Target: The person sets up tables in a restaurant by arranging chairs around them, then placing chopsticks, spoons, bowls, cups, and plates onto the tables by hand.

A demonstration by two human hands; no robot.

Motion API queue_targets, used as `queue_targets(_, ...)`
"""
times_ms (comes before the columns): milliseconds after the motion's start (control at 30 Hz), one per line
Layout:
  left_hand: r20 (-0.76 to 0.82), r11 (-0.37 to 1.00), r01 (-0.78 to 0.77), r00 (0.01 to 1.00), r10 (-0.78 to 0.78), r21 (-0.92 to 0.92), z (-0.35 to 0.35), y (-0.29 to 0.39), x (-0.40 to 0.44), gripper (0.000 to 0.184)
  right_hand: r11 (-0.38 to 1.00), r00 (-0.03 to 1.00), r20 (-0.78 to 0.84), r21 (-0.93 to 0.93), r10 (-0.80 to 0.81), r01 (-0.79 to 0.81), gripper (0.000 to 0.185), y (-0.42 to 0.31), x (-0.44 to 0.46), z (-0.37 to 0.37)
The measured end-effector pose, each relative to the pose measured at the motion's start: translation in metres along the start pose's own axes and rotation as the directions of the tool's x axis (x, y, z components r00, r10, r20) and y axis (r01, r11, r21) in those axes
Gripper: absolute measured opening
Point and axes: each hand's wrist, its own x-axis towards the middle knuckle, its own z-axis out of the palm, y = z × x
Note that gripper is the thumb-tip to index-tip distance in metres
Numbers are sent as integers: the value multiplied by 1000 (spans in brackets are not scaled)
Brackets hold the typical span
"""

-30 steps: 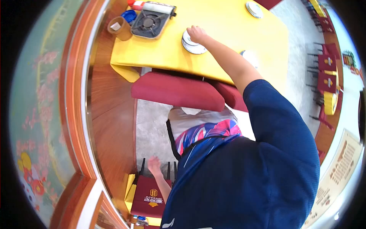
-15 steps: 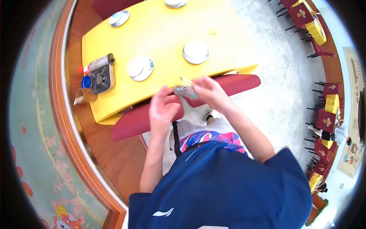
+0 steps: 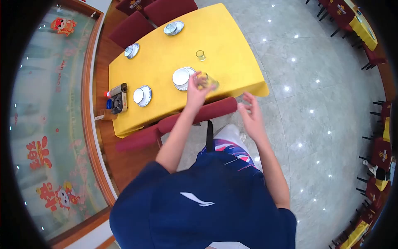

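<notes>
My left hand (image 3: 196, 89) is closed around a clear drinking glass (image 3: 211, 82), tilted over the near edge of the yellow-covered table (image 3: 232, 50). Just beside that hand, to its left, a white bowl (image 3: 180, 77) sits on a blue-patterned plate (image 3: 190, 69). My right hand (image 3: 251, 114) hangs off to the right of the table corner, fingers apart and slightly blurred, holding nothing. Farther back on the cloth stands a second glass (image 3: 200, 55).
Another bowl (image 3: 138, 95) on its plate is left of the near setting, with two more settings along the far side. A portable gas stove (image 3: 119, 102) occupies the left end. Red chairs (image 3: 215, 113) line the near edge; tiled floor (image 3: 298, 108) lies right.
The view has shifted along the table to the right. A glass both hands were around is now in my left hand alone, over the table; my right hand has come away from it.
</notes>
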Motion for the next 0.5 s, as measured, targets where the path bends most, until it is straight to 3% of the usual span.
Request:
queue_targets(33, -64, 986, -38, 997, 49, 162, 1, -29, 31, 65, 1000, 1000, 12, 3, 8, -8, 40, 6, 1, -20)
queue_targets(100, -214, 946, 103, 976, -37, 308, 7, -92, 78, 69, 981, 991, -82, 170, 106, -91, 36, 25, 7, -69)
queue_targets(167, -328, 850, 228, 942, -69, 475, 9, -151, 109, 73, 978, 972, -153, 137, 180, -160, 32, 77, 4, -114)
queue_targets(200, -301, 743, 170, 953, 44, 647, 4, -175, 121, 73, 970, 957, -177, 126, 229, -208, 32, 107, -1, -140)
queue_targets(267, -536, 680, 361, 843, 54, 638, 16, -199, 146, 73, 886, 856, -230, 93, 463, -454, 40, 169, -20, -191)
queue_targets(333, -708, 646, 482, 695, 129, 591, 40, -204, 171, 75, 856, 793, -336, 90, 508, -509, 46, 216, -45, -237)
queue_targets(433, -729, 693, 455, 668, 149, 559, 71, -212, 201, 74, 802, 721, -431, 12, 543, -597, 45, 250, -81, -306)
queue_targets(500, -768, 736, 488, 637, 67, 470, 92, -197, 217, 70, 641, 552, -409, 116, 727, -759, 40, 302, -125, -370)
